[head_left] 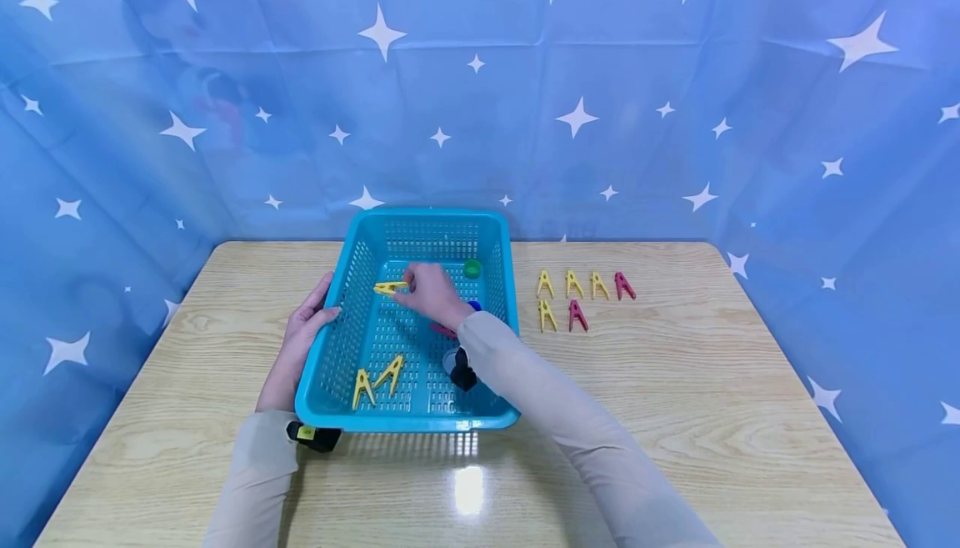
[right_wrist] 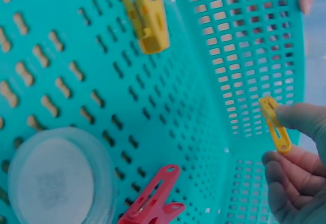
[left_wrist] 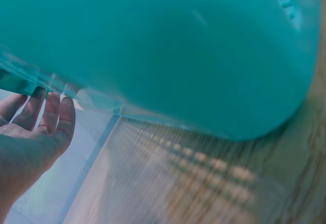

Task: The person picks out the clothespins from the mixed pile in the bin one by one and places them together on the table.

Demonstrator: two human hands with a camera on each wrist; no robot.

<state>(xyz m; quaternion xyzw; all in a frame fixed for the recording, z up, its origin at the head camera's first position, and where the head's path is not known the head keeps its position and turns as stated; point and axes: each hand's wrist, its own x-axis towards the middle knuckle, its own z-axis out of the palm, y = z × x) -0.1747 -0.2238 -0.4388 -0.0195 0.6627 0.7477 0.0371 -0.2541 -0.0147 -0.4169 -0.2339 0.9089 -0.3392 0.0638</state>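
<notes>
One yellow clothespin (head_left: 387, 288) pinched between thumb and fingers of the right hand (head_left: 431, 291), within the blue basket (head_left: 405, 424) at 11 o'clock of its middle, head view. Looks like moulded plastic; judged light, stiff, rather slick, not fragile. Probably springs if squeezed at the splayed ends, so best taken across the flat sides near the pivot. Cannot tell which end sits against the fingers, nor whether touching the basket wall. Left hand (head_left: 303, 323) gripping the basket rim at 9 o'clock, thumb at the edge, fingers along the outside. Judged light and slightly flexible for its breadth; safest by the thick rim. Also inside: two more yellow clothespins (head_left: 362, 382) at 7 o'clock, green cap (head_left: 472, 268) between 1 and 2. Outside, just short of 3 o'clock on the table (head_left: 712, 381): four loose yellow clothespins (head_left: 572, 281), two loose pink clothespins (head_left: 622, 284). Hard to make out: blue item (head_left: 475, 305) near 3 o'clock, mostly behind the right sleeve (head_left: 555, 406); pink clothespin (right_wrist: 155, 210), also near 3, cut off by the lower edge in the right wrist view; round tub (right_wrist: 51, 180) toward 4 o'clock, top marking unreadable.
</notes>
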